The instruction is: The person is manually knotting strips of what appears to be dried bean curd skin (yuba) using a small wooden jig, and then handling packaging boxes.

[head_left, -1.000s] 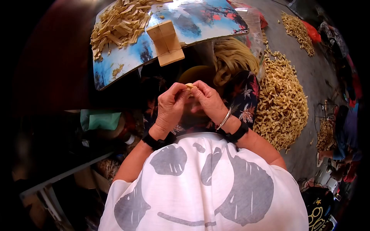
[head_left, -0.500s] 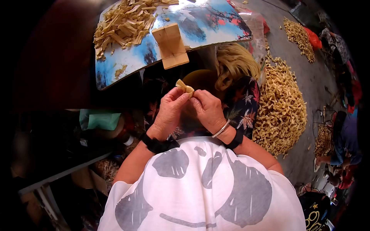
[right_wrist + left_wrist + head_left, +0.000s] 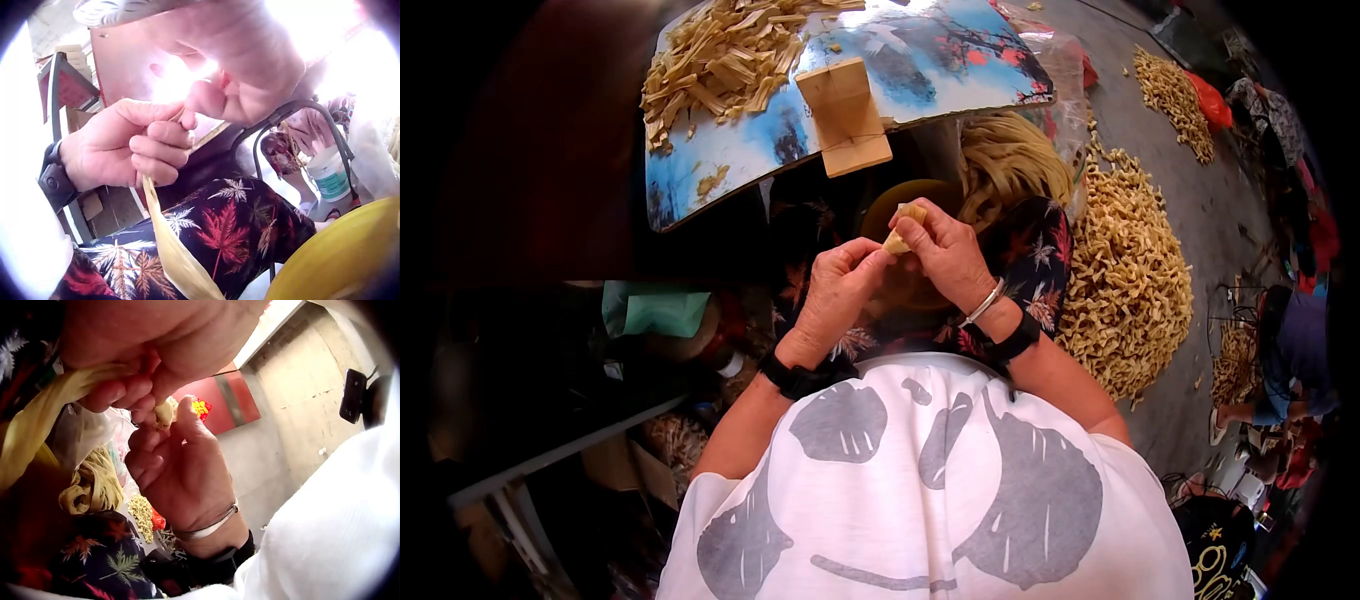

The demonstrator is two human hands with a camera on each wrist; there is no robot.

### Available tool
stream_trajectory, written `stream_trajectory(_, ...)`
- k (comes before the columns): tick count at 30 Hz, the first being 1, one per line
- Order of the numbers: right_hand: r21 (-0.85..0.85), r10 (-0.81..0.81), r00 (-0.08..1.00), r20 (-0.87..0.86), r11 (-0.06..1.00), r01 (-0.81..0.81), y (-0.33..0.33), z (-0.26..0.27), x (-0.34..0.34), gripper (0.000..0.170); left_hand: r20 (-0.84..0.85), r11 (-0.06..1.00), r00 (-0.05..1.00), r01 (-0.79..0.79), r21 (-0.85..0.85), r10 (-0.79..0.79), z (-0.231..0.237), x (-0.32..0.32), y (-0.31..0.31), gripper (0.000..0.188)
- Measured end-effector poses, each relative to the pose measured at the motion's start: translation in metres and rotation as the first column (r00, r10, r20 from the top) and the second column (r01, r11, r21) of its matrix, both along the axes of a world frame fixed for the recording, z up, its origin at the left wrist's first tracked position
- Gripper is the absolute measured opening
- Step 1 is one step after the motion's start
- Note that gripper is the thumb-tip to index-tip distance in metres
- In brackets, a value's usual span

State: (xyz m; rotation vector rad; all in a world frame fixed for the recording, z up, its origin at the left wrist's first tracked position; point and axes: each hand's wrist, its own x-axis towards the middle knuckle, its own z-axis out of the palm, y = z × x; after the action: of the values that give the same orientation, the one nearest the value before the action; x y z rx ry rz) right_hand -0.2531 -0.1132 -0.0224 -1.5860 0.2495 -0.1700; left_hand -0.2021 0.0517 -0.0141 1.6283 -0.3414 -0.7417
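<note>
Thumb and forefinger of my left hand (image 3: 835, 295) pinch a pale yellow strip (image 3: 894, 243), and its other fingers curl round it. A long tail of this strip (image 3: 178, 259) hangs below the left hand in the right wrist view. My right hand (image 3: 952, 262) pinches the strip's upper part between thumb and fingers, with a fanned end showing above the thumb. Fingertips of both hands meet closely over the lap. In the left wrist view the right hand (image 3: 187, 469) grips a small folded bit (image 3: 165, 412); the fingers hide part of it.
Ahead, a blue painted board (image 3: 750, 160) bears a heap of short flat pieces (image 3: 730, 65) and an angled wooden block (image 3: 840, 115). Long strips (image 3: 1010, 165) lie beside the right knee. A large pile of small twisted pieces (image 3: 1125, 290) covers floor at right. A yellow bowl (image 3: 350, 250) sits below the hands.
The fanned end showed above the left fingers half a second ago; now it shows at the right thumb. The right hand has risen slightly and the left has dropped a little.
</note>
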Motion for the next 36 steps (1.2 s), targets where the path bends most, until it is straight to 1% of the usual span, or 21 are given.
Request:
stream_trajectory(2, 0.196, 0.207, 0.975, -0.084, 0.962, -0.188, -0.009, -0.001, -0.001, 0.014, 0.02, 1.0, 1.0, -0.013, -0.008, 0.013, -0.001, 0.0, 0.0, 0.017)
stream_trajectory(4, 0.38, 0.254, 0.965, -0.068, 0.901, -0.21, -0.008, -0.002, -0.001, 0.013, 0.019, 0.998, 0.999, -0.027, -0.062, 0.028, -0.002, 0.001, -0.001, 0.018)
stream_trajectory(5, 0.467, 0.276, 0.96, -0.057, 0.857, -0.218, -0.008, -0.004, -0.002, 0.012, -0.003, 0.999, 1.0, -0.023, -0.041, 0.023, 0.0, 0.0, 0.001, 0.018)
stream_trajectory(8, 0.544, 0.203, 0.972, -0.115, 0.832, -0.109, -0.014, -0.008, -0.002, 0.01, -0.069, 1.0, 0.998, -0.001, 0.014, 0.002, 0.012, -0.001, 0.014, 0.018)
stream_trajectory(10, 0.533, 0.228, 0.964, -0.135, 0.837, -0.123, -0.014, -0.006, -0.003, 0.008, -0.114, 0.999, 0.993, 0.022, 0.041, -0.017, 0.014, -0.002, 0.022, 0.018)
stream_trajectory(11, 0.526, 0.243, 0.96, -0.141, 0.84, -0.135, -0.014, -0.005, -0.002, 0.008, -0.078, 0.999, 0.997, 0.032, 0.041, -0.029, 0.012, -0.001, 0.024, 0.017)
stream_trajectory(14, 0.405, 0.24, 0.963, -0.118, 0.898, -0.174, -0.016, 0.003, 0.006, 0.008, 0.054, 0.999, 0.998, 0.044, 0.028, -0.045, 0.009, 0.006, 0.021, 0.014)
stream_trajectory(15, 0.349, 0.221, 0.969, -0.106, 0.921, -0.172, -0.019, 0.01, 0.014, 0.01, 0.213, 0.999, 0.977, -0.028, -0.028, 0.033, 0.008, 0.008, 0.014, 0.009)
stream_trajectory(17, 0.239, 0.184, 0.979, -0.087, 0.958, -0.159, -0.023, 0.027, 0.026, 0.015, 0.544, 0.994, 0.839, -0.03, 0.105, -0.032, 0.015, 0.025, 0.014, 0.007)
stream_trajectory(18, 0.182, 0.173, 0.985, -0.015, 0.969, -0.167, -0.028, 0.029, 0.037, 0.019, 0.674, 0.994, 0.739, -0.056, 0.096, -0.023, 0.022, 0.036, 0.011, 0.007)
stream_trajectory(19, 0.087, 0.127, 0.991, 0.032, 0.988, -0.129, -0.029, 0.034, 0.047, 0.02, 0.784, 0.993, 0.621, -0.079, 0.083, -0.016, 0.03, 0.05, 0.006, 0.008)
stream_trajectory(20, -0.007, 0.083, 0.993, 0.082, 0.997, -0.083, -0.029, 0.04, 0.057, 0.02, 0.808, 0.989, 0.589, -0.133, 0.064, 0.027, 0.042, 0.059, -0.001, 0.008)
stream_trajectory(21, -0.096, 0.043, 0.99, 0.136, 0.995, -0.03, -0.028, 0.046, 0.067, 0.02, 0.836, 0.983, 0.548, -0.166, 0.079, 0.026, 0.047, 0.072, -0.004, 0.008)
stream_trajectory(24, -0.296, -0.056, 0.962, 0.266, 0.945, 0.137, -0.031, 0.053, 0.099, 0.018, 0.858, 0.976, 0.508, -0.212, 0.047, 0.069, 0.048, 0.11, -0.014, 0.009)
stream_trajectory(26, -0.377, -0.109, 0.926, 0.361, 0.891, 0.251, -0.032, 0.053, 0.119, 0.015, 0.865, 0.972, 0.497, -0.23, 0.045, 0.077, 0.048, 0.13, -0.021, 0.01)
stream_trajectory(29, -0.504, -0.125, 0.871, 0.475, 0.773, 0.386, -0.036, 0.04, 0.146, 0.013, 0.828, 0.96, 0.539, -0.281, 0.003, 0.155, 0.038, 0.155, -0.032, 0.011)
stream_trajectory(30, -0.563, -0.109, 0.905, 0.412, 0.75, 0.347, -0.038, 0.029, 0.152, 0.012, 0.798, 0.961, 0.581, -0.275, 0.006, 0.162, 0.024, 0.165, -0.034, 0.013)
stream_trajectory(32, -0.686, -0.065, 0.93, 0.362, 0.657, 0.313, -0.04, 0.01, 0.16, 0.013, 0.809, 0.946, 0.56, -0.325, 0.013, 0.181, 0.006, 0.172, -0.038, 0.015)
stream_trajectory(33, -0.741, -0.045, 0.941, 0.334, 0.604, 0.292, -0.04, 0.009, 0.162, 0.013, 0.814, 0.937, 0.549, -0.349, 0.015, 0.191, 0.007, 0.171, -0.041, 0.015)
stream_trajectory(34, -0.729, -0.047, 0.94, 0.339, 0.619, 0.294, -0.041, 0.008, 0.163, 0.014, 0.792, 0.936, 0.582, -0.349, 0.038, 0.185, 0.009, 0.171, -0.041, 0.016)
stream_trajectory(36, -0.683, -0.032, 0.964, 0.264, 0.7, 0.21, -0.047, 0.013, 0.159, 0.014, 0.742, 0.932, 0.648, -0.35, 0.09, 0.172, 0.015, 0.17, -0.036, 0.019)
